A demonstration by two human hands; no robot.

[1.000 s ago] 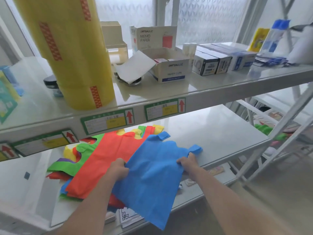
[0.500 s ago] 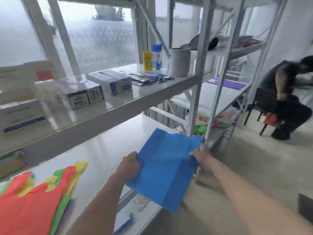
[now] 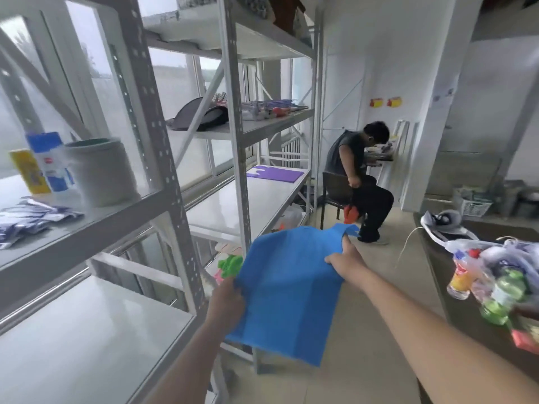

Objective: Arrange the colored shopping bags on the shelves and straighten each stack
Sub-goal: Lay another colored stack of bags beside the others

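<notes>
Both grips pinching blue bag [image 3: 288, 290]: left hand [image 3: 227, 301], right hand [image 3: 345, 259]; shelf post [image 3: 237, 135] beside.

You hold the blue bag [image 3: 288, 290] in the air beside the shelves [image 3: 233, 205], your left hand [image 3: 226, 301] gripping its left edge, your right hand [image 3: 345, 259] pinching near its handle.

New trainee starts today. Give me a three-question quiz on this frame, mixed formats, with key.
1. True or false: the blue bag lies flat on a shelf.
2. Which hands grip it? A) left only B) right only C) both
3. Fill in: the bag lying on the far shelf is ____.

Key: 1 false, it is held in the air. 2 C, left hand and right hand. 3 purple.
</notes>
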